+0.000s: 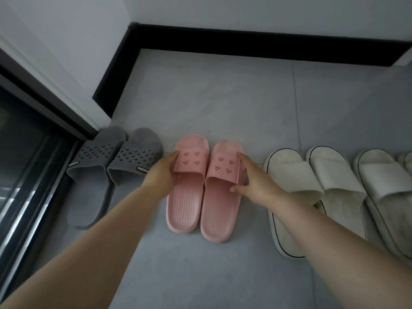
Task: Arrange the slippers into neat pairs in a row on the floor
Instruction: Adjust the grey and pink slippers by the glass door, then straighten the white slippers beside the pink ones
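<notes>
Two pink slippers stand side by side on the grey floor, toes toward the wall. My left hand grips the outer edge of the left pink slipper at its strap. My right hand grips the strap edge of the right pink slipper. To the left sits a pair of grey slippers, touching each other. On the right lie white slippers in a row: one pair beside the pink pair, then another white slipper partly cut off by the frame edge.
A black skirting board runs along the far wall and down the left corner. A dark glass sliding door with a metal track lies at the left, close to the grey slippers. Grey floor tiles stretch between the slippers and the wall.
</notes>
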{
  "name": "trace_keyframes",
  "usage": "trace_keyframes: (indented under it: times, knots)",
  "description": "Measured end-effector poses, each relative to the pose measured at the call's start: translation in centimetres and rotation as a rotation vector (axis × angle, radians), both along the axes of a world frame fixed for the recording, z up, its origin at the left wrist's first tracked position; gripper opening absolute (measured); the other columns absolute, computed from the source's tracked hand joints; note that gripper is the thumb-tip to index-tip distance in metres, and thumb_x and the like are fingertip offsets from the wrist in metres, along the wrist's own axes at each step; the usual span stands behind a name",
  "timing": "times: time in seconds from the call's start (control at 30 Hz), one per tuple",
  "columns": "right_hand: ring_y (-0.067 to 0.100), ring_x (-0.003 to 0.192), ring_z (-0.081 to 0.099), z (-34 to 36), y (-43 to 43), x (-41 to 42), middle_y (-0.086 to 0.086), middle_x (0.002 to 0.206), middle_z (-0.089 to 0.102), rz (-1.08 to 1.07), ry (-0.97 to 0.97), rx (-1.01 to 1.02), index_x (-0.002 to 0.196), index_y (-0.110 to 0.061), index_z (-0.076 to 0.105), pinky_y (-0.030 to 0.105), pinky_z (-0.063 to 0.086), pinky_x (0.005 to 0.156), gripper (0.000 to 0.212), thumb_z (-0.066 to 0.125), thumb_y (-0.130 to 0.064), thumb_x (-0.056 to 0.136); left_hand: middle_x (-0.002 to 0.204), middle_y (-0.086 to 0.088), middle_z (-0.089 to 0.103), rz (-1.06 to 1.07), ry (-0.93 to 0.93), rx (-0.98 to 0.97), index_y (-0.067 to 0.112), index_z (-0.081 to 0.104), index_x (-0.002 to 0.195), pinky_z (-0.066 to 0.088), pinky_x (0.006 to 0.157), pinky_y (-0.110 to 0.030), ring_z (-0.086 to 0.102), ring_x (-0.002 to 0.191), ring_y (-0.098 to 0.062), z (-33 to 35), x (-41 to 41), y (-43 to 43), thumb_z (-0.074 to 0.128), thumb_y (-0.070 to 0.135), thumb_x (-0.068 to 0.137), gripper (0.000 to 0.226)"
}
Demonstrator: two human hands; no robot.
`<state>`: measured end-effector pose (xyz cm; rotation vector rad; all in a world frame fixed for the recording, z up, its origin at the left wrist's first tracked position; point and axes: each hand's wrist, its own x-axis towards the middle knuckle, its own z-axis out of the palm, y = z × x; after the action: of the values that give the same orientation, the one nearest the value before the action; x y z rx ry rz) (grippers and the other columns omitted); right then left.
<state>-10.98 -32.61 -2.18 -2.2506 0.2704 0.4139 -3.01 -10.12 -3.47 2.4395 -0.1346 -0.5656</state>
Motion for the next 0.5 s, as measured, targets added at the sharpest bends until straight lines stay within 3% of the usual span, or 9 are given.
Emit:
trace_keyframes:
  times: [0.13, 0.23, 0.3, 0.37, 0.43, 0.5]
  knots:
    - [0.022, 0.134, 0.033, 2.2, -2.8, -2.6, 0.012, 0.143, 0.037, 0.032, -0.132, -0.018, 0.138, -0.009, 0.035, 0.014, 0.021, 0.102, 0.080, 0.076, -0.009, 0.071, 0.149, -0.013, 0.034, -0.154, -0.080, 0.196, 0.015, 0.025, 0.145, 0.025, 0.114, -0.035, 0.033, 0.137, -0.028, 2.3, -0.5, -3.1, 0.074, 0.022, 0.072, 0.088]
    - [0.022, 0.128, 0.041, 3.8, -8.6, -5.8, 0.009, 0.136, 0.045, -0.121, -0.219, -0.101, 0.130, -0.011, 0.047, 0.014, 0.022, 0.100, 0.066, 0.077, -0.010, 0.071, 0.148, -0.007, 0.038, -0.326, -0.147, 0.136, 0.022, 0.024, 0.144, 0.027, 0.112, -0.032, 0.035, 0.135, -0.024, 5.3, -0.7, -7.5, 0.078, 0.033, 0.066, 0.096]
    - [0.020, 0.128, 0.040, 4.4, -13.3, -8.1, 0.006, 0.138, 0.045, -0.229, -0.162, -0.154, 0.131, -0.015, 0.046, 0.017, 0.024, 0.099, 0.068, 0.077, -0.014, 0.071, 0.141, 0.001, 0.046, -0.456, -0.061, 0.002, 0.028, 0.026, 0.143, 0.032, 0.100, -0.020, 0.043, 0.128, -0.018, 7.5, -1.1, -11.0, 0.079, 0.031, 0.066, 0.093]
    - [0.020, 0.131, 0.038, 4.5, -17.1, -9.9, 0.004, 0.142, 0.041, -0.267, -0.044, -0.152, 0.136, -0.018, 0.040, 0.024, 0.028, 0.104, 0.075, 0.078, -0.019, 0.072, 0.131, 0.010, 0.050, -0.614, 0.069, -0.055, 0.032, 0.029, 0.141, 0.033, 0.093, -0.018, 0.046, 0.121, -0.011, 9.1, -1.9, -14.6, 0.079, 0.029, 0.068, 0.089]
    - [0.021, 0.134, 0.035, 3.9, -19.7, -10.6, 0.006, 0.147, 0.036, -0.255, 0.048, -0.108, 0.140, -0.017, 0.033, 0.032, 0.028, 0.111, 0.081, 0.078, -0.020, 0.072, 0.131, 0.014, 0.047, -0.747, 0.136, -0.001, 0.032, 0.028, 0.141, 0.031, 0.095, -0.018, 0.043, 0.118, -0.005, 9.5, -2.7, -18.1, 0.079, 0.030, 0.068, 0.089]
    - [0.022, 0.134, 0.035, 2.9, -21.2, -10.5, 0.007, 0.147, 0.037, -0.263, 0.086, -0.071, 0.142, -0.016, 0.031, 0.035, 0.029, 0.112, 0.082, 0.076, -0.023, 0.074, 0.144, 0.009, 0.038, -0.787, 0.127, 0.124, 0.028, 0.024, 0.144, 0.029, 0.101, -0.019, 0.039, 0.127, -0.009, 8.6, -3.1, -20.7, 0.077, 0.031, 0.070, 0.091]
